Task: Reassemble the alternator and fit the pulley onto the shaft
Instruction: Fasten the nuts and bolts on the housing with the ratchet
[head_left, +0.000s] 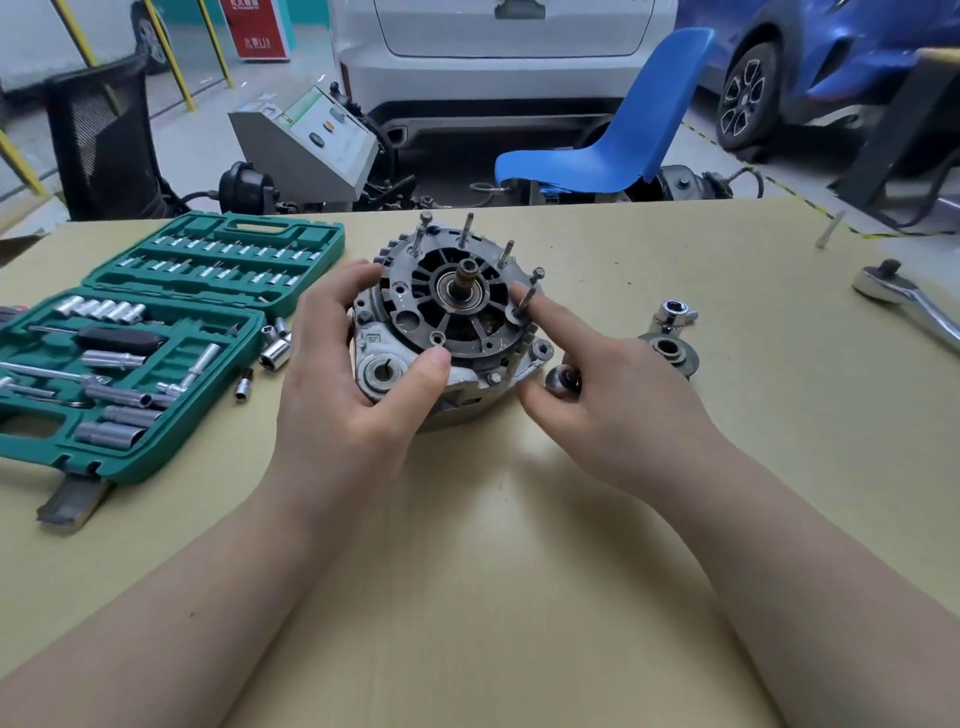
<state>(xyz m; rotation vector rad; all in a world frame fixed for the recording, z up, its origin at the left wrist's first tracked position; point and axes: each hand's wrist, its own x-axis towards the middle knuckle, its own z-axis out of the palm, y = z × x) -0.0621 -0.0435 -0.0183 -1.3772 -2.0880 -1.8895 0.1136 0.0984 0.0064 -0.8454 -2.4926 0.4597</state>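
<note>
The grey alternator (447, 322) stands on the table (467, 545) with its shaft (466, 278) pointing up. Several long bolts (470, 228) stick up loosely from its top cover. My left hand (358, 374) grips the housing on its left side, thumb on the front rim. My right hand (597, 384) rests at the right side, its index finger stretched out and touching the rightmost bolt (529, 297). A small dark round part (562, 382) lies by my right thumb. The pulley (671, 354) lies flat on the table to the right.
An open green socket set case (156, 338) lies at the left, loose sockets (274, 348) beside it. A socket piece (674, 314) sits behind the pulley. A ratchet wrench (904, 301) lies far right, a single bolt (830, 231) near the far edge. Blue chair (613, 135) beyond.
</note>
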